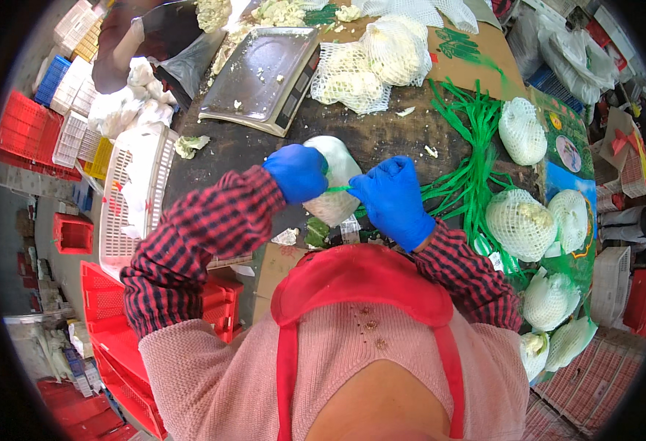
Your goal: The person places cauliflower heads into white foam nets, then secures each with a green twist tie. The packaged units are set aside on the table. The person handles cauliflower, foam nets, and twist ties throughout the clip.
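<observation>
A cauliflower in a white foam net [331, 206] lies on the dark table before me. My left hand [299, 173], in a blue glove, is closed at its left side on a green tie strip [338, 189]. The strip runs taut across the net to my right hand [391, 198], also blue-gloved, whose fingertips pinch it. What my left fingers hold underneath is hidden. Right of my hands spreads a bundle of green strips [474, 160]. A metal-topped weighing scale [262, 71] stands beyond my left hand, with netted cauliflowers [372, 60] beside it.
More netted cauliflowers [521, 225] line the table's right side. A white plastic crate [160, 182] stands at the left, with red crates [113, 342] below it. Another person's arm [127, 49] is at the upper left. Leaf scraps [317, 231] lie near the table's front edge.
</observation>
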Demonstrator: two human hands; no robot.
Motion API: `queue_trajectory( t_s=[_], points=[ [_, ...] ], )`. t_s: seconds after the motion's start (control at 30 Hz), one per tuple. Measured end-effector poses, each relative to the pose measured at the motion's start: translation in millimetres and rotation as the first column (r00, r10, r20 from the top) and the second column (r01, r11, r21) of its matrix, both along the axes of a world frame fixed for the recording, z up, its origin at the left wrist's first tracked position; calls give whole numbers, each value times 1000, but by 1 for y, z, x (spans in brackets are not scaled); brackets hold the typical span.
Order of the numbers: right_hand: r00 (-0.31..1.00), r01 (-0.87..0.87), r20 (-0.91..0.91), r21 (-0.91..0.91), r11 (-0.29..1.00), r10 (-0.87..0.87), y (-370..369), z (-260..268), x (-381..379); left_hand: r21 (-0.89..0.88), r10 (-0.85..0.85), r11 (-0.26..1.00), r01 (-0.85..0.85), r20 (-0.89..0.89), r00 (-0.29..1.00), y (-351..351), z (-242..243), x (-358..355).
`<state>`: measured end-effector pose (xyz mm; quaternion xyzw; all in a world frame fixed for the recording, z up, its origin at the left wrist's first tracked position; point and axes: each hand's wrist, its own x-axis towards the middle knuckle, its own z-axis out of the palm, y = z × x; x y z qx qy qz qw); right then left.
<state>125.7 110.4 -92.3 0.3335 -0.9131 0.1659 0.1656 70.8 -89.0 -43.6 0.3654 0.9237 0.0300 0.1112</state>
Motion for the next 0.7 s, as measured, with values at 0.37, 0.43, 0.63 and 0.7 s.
queue_trajectory(
  t_s=[0.37,0.43,0.63,0.7],
  points=[
    [984,-39,-176,-314,948,-18,-16,-16,-33,559,569,742,-370,-234,789,-8,-38,50],
    [992,-84,-121,-435,896,34,-23,-17,-51,652,566,682,-330,-185,804,-2,-46,53],
    [682,66,583,-651,756,442,-40,-48,-80,771,522,556,-310,-33,852,-3,-61,48],
    [570,48,646,-643,764,507,-38,-55,-83,757,433,602,-253,-44,900,-6,-63,44]
  ],
)
